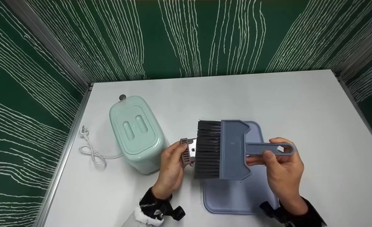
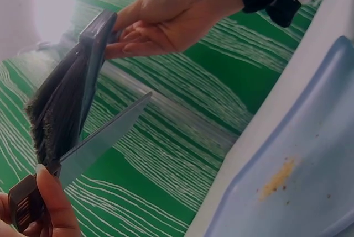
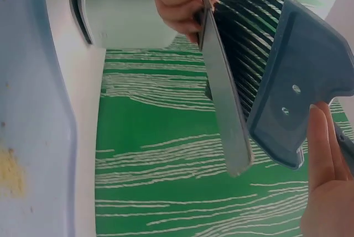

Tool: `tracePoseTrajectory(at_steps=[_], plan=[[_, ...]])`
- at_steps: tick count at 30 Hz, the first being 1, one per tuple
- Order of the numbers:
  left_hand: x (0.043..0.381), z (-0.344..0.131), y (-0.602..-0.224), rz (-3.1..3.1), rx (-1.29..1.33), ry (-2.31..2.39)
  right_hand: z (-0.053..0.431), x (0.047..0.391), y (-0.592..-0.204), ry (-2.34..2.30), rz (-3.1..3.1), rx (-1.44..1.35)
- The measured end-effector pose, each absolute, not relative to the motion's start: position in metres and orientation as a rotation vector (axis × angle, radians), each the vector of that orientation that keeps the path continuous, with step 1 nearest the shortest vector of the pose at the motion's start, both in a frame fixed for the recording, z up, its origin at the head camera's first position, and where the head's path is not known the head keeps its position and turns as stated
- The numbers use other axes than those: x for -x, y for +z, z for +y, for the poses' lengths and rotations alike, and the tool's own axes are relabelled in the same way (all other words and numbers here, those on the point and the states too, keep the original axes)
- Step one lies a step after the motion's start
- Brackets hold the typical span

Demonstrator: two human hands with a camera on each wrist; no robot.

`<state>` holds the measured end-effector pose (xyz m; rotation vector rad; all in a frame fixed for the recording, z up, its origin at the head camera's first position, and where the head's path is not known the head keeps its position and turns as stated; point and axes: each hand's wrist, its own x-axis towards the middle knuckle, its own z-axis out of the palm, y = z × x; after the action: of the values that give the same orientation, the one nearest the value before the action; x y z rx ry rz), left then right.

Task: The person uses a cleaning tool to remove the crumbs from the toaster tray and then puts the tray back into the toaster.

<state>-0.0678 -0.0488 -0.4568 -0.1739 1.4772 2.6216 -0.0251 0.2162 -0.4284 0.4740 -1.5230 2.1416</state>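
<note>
My left hand (image 1: 170, 165) pinches the brown slotted end of a flat metal crumb tray (image 2: 108, 140) between thumb and fingers. In my right hand (image 1: 283, 171) is a blue-grey hand brush (image 1: 233, 149), gripped by its looped handle with the thumb on top. The brush's dark bristles (image 1: 208, 149) point left and overlap the crumb tray in the head view, hiding most of its plate. Both wrist views show bristles against or right beside the plate near its brown end. Underneath lies a light blue tray (image 1: 233, 200) with yellowish crumbs (image 2: 278, 180) on it.
A mint green toaster (image 1: 138, 129) stands left of my hands, two oblong recesses on its top. Its white cord and plug (image 1: 93, 151) lie farther left on the white table (image 1: 179, 97). Green walls with white streaks (image 1: 186, 41) surround the table's back and sides.
</note>
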Motion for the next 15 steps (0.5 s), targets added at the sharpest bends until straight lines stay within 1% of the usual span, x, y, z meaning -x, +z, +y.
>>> tracePoseTrajectory(at_steps=[8, 15], plan=[[0.0671, -0.0477, -0.456, 1.447, 0.163, 2.628, 0.2127, 0.0259, -0.4293, 2.121, -1.573, -0.447], [0.0676, -0.0485, -0.4544, 1.476, 0.183, 2.625, 0.2191, 0.0263, -0.4263, 2.083, -1.588, -0.431]])
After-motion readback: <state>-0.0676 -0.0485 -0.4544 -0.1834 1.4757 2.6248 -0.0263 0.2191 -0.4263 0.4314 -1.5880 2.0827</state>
